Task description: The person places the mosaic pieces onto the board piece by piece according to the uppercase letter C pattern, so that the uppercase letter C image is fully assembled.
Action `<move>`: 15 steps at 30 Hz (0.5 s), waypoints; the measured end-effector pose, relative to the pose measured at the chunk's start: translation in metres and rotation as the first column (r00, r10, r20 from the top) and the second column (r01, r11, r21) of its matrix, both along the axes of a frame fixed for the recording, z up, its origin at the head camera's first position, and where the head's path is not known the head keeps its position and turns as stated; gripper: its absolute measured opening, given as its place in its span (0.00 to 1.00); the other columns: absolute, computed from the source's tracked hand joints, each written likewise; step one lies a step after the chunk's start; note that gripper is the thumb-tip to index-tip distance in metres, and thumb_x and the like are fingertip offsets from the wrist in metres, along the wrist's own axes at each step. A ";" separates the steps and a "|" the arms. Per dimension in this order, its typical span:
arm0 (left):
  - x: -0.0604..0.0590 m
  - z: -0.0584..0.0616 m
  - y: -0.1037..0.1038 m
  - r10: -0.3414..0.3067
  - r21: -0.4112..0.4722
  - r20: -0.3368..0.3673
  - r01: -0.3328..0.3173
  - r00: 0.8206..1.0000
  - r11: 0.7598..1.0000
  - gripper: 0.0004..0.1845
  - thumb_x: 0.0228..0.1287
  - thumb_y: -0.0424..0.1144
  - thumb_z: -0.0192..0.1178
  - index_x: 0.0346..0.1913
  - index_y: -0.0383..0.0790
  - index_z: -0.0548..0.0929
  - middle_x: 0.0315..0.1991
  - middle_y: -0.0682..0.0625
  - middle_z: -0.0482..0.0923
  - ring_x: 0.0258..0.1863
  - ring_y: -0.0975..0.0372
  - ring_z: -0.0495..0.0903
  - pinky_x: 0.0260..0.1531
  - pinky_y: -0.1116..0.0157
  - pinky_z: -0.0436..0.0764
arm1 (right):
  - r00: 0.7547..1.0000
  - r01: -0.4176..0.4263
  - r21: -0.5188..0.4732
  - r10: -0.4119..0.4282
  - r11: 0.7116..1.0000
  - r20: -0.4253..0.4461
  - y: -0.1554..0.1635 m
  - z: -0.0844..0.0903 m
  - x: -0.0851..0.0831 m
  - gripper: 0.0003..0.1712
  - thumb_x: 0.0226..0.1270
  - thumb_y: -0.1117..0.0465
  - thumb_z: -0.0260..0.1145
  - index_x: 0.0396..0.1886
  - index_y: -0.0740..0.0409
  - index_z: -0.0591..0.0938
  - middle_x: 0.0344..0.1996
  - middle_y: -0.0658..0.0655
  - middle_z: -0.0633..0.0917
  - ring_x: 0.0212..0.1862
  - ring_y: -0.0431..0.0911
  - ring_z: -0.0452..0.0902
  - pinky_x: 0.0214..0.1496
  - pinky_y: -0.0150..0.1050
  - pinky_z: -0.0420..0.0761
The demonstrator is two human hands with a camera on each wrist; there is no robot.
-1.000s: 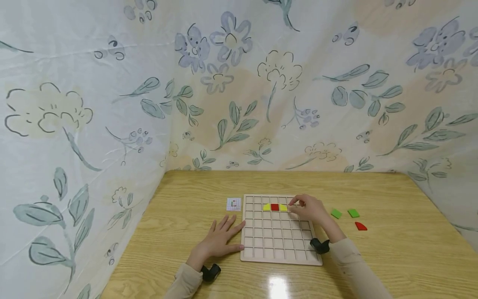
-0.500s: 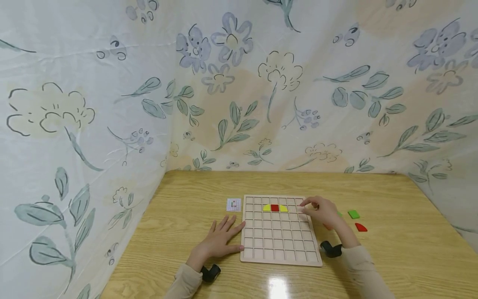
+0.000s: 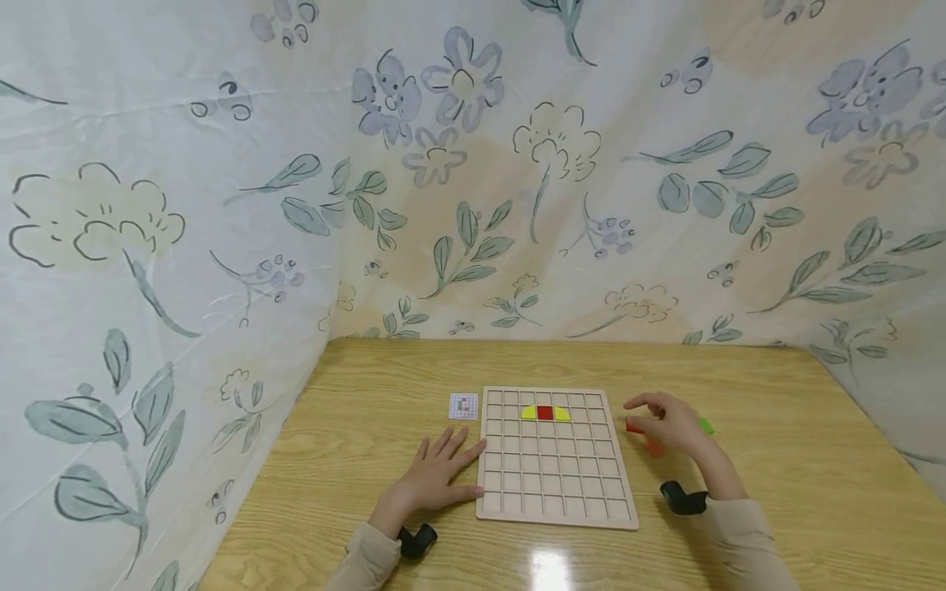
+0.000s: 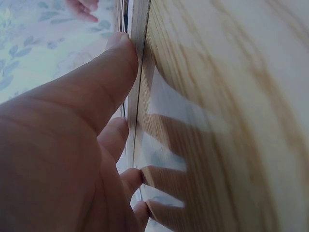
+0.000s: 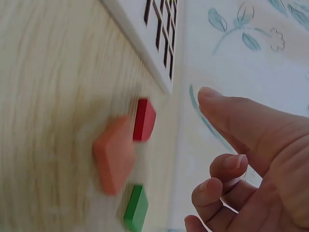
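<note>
A wooden grid board (image 3: 550,484) lies on the table. In one of its far rows, a red square tile (image 3: 544,413) sits between two yellow tiles with curved outer edges (image 3: 528,413). My left hand (image 3: 432,474) lies flat with fingers spread, thumb and index fingertip at the board's left edge. To the right of the board, my right hand (image 3: 668,420) hovers over loose tiles, thumb and index finger apart with nothing between them. Below it in the right wrist view are a red tile (image 5: 145,120), an orange tile (image 5: 114,153) and a green tile (image 5: 137,208).
A small card (image 3: 463,405) printed with a coloured grid pattern lies left of the board's far corner. Floral cloth (image 3: 473,205) hangs behind and beside the wooden table (image 3: 369,369). My right hand covers part of the loose tiles in the head view.
My right hand has moved right, from beside the right yellow tile, off the board to above the loose tiles. The left hand stays at the board's edge.
</note>
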State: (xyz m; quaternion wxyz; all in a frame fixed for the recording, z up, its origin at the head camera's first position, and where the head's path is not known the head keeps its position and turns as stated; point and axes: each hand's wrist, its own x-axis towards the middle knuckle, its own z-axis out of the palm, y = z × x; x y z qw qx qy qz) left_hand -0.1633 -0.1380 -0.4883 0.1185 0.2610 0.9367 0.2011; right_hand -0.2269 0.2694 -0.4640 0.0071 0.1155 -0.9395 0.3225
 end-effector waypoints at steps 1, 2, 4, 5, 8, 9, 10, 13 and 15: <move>0.000 0.000 0.000 -0.001 0.000 0.000 0.001 1.000 1.000 0.38 0.62 0.62 0.50 0.72 0.54 0.54 0.74 0.43 0.44 0.72 0.46 0.39 0.65 0.38 0.40 | 1.000 0.004 0.000 -0.004 1.000 0.003 0.003 0.000 0.001 0.14 0.60 0.57 0.67 0.44 0.56 0.83 0.33 0.56 0.76 0.35 0.47 0.64 0.32 0.37 0.64; 0.000 0.001 0.000 -0.001 0.000 0.001 0.001 1.000 1.000 0.38 0.62 0.62 0.50 0.72 0.53 0.54 0.74 0.43 0.45 0.72 0.46 0.39 0.65 0.38 0.40 | 1.000 0.007 -0.001 -0.007 1.000 0.005 0.005 0.000 0.002 0.14 0.60 0.57 0.67 0.44 0.56 0.83 0.34 0.57 0.76 0.35 0.47 0.64 0.33 0.37 0.64; 0.001 0.002 0.000 -0.001 -0.002 0.002 0.001 1.000 1.000 0.38 0.62 0.62 0.51 0.72 0.53 0.55 0.74 0.43 0.44 0.72 0.45 0.39 0.65 0.38 0.40 | 1.000 0.011 -0.007 -0.011 1.000 0.003 0.010 0.000 0.003 0.14 0.60 0.57 0.67 0.44 0.56 0.83 0.34 0.57 0.76 0.35 0.47 0.65 0.33 0.37 0.64; 0.001 0.002 0.000 -0.001 -0.004 0.003 0.001 1.000 1.000 0.38 0.63 0.62 0.51 0.72 0.53 0.54 0.74 0.43 0.44 0.72 0.45 0.39 0.65 0.38 0.40 | 1.000 0.009 -0.009 -0.009 1.000 -0.005 0.012 0.000 0.004 0.14 0.60 0.57 0.67 0.44 0.57 0.83 0.34 0.57 0.78 0.35 0.47 0.66 0.33 0.37 0.65; 0.001 0.002 0.001 0.001 -0.010 0.003 0.000 1.000 1.000 0.38 0.63 0.62 0.50 0.72 0.53 0.54 0.74 0.43 0.44 0.72 0.46 0.39 0.65 0.39 0.40 | 1.000 0.006 -0.022 -0.006 1.000 -0.016 0.019 0.001 0.006 0.15 0.59 0.57 0.67 0.45 0.58 0.83 0.32 0.57 0.77 0.33 0.46 0.64 0.32 0.37 0.64; 0.001 0.002 0.001 0.001 -0.011 0.004 -0.001 1.000 1.000 0.38 0.63 0.62 0.50 0.72 0.53 0.54 0.74 0.43 0.44 0.72 0.46 0.39 0.65 0.39 0.39 | 1.000 0.006 -0.025 -0.006 1.000 -0.018 0.021 0.001 0.006 0.15 0.59 0.57 0.67 0.45 0.58 0.83 0.31 0.57 0.77 0.33 0.46 0.64 0.32 0.37 0.64; 0.001 0.001 0.001 0.001 -0.010 0.004 -0.001 1.000 1.000 0.38 0.63 0.62 0.50 0.72 0.53 0.54 0.74 0.43 0.44 0.72 0.45 0.39 0.65 0.39 0.39 | 1.000 0.006 -0.027 -0.007 1.000 -0.021 0.023 0.000 0.007 0.15 0.60 0.57 0.67 0.45 0.59 0.83 0.33 0.58 0.78 0.33 0.46 0.64 0.32 0.37 0.65; 0.001 0.001 0.001 0.001 -0.007 0.005 -0.001 1.000 1.000 0.38 0.63 0.62 0.50 0.72 0.53 0.54 0.74 0.43 0.44 0.72 0.45 0.39 0.65 0.39 0.39 | 1.000 0.018 -0.024 -0.018 1.000 -0.019 0.032 -0.002 0.009 0.15 0.60 0.57 0.67 0.45 0.59 0.83 0.36 0.61 0.79 0.33 0.47 0.64 0.32 0.37 0.66; 0.001 0.000 0.001 -0.001 -0.007 0.004 0.001 1.000 1.000 0.38 0.63 0.62 0.50 0.72 0.53 0.54 0.74 0.43 0.44 0.72 0.45 0.39 0.65 0.39 0.39 | 0.999 0.026 -0.024 -0.027 0.999 -0.019 0.037 -0.004 0.010 0.16 0.61 0.57 0.66 0.46 0.59 0.83 0.40 0.63 0.79 0.33 0.46 0.64 0.32 0.37 0.66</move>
